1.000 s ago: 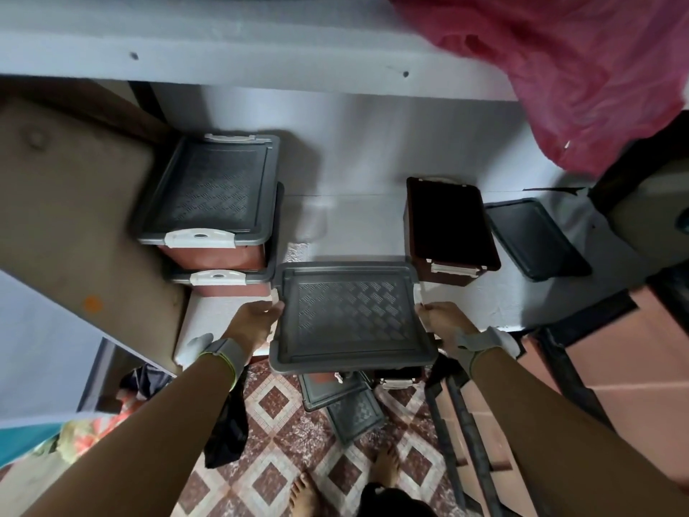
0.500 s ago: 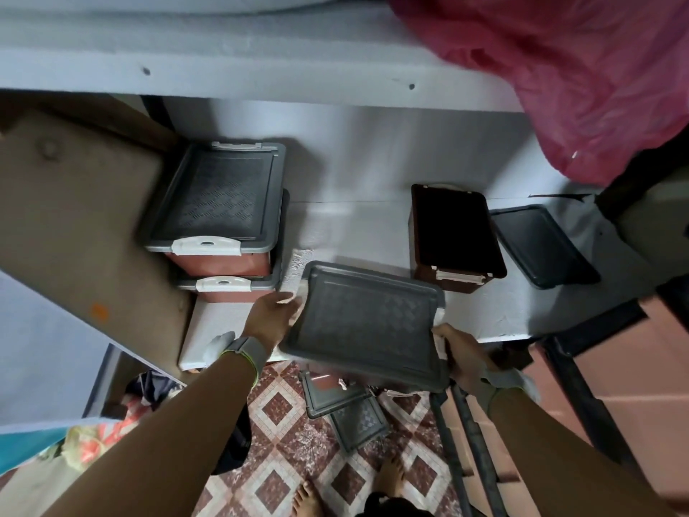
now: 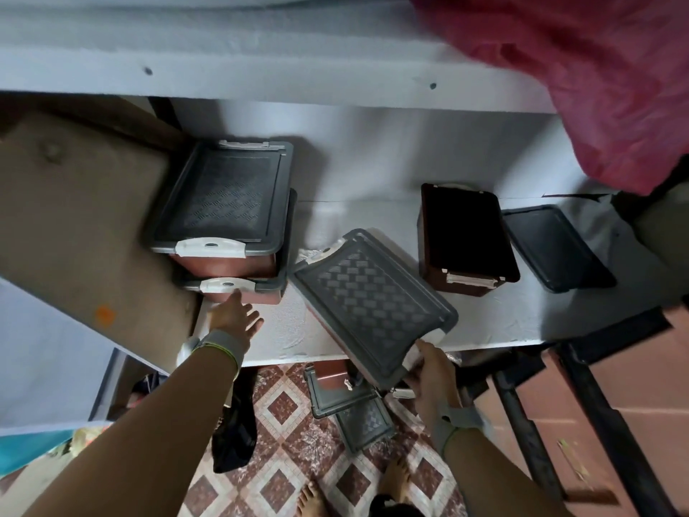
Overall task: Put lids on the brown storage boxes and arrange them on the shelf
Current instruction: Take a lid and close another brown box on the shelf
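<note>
Both hands work: right hand point(image 3: 432, 371) grips lidded box point(image 3: 373, 304); left hand point(image 3: 233, 317) spread, empty.

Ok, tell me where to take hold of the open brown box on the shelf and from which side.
Take the open brown box by its two long walls, reaching in from the shelf's front edge. It stands upright with no lid, a short end with its white latch facing you. The loose dark lid lies close on its right, so a hand fits there only narrowly. The left side looks freer.
</note>
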Action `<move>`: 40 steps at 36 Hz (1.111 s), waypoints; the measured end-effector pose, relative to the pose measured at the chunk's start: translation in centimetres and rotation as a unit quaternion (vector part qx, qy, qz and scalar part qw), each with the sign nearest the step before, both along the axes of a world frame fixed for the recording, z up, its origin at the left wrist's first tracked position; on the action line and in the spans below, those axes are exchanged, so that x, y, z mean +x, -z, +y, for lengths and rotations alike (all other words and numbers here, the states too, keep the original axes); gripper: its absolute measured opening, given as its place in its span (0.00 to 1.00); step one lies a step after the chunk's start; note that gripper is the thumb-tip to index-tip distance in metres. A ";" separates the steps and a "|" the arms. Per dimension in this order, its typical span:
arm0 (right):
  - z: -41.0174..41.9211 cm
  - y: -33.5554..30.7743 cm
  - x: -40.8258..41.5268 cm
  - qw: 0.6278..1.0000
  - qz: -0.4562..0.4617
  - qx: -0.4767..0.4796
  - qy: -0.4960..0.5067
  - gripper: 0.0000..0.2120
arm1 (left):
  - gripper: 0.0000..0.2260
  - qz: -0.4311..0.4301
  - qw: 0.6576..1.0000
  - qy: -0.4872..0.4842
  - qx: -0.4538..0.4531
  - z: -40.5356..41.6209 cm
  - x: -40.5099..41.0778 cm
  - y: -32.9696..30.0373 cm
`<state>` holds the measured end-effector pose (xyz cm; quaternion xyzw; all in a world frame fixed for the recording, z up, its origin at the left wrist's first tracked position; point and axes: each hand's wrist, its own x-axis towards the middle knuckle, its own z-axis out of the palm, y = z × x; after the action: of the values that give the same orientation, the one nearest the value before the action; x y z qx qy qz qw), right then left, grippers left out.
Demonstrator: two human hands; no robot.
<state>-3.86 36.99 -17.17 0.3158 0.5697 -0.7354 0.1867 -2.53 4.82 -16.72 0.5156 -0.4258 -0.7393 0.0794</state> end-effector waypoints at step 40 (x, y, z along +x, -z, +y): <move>-14.0 -0.1 -10.8 0.964 -0.050 0.027 -0.260 0.25 | 0.14 0.087 0.995 0.010 0.051 -0.6 -3.4 0.6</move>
<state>-14.63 23.04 -17.09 0.1981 0.6417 -0.6295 0.3908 -5.95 4.20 -17.32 0.4482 -0.3842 -0.8030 0.0820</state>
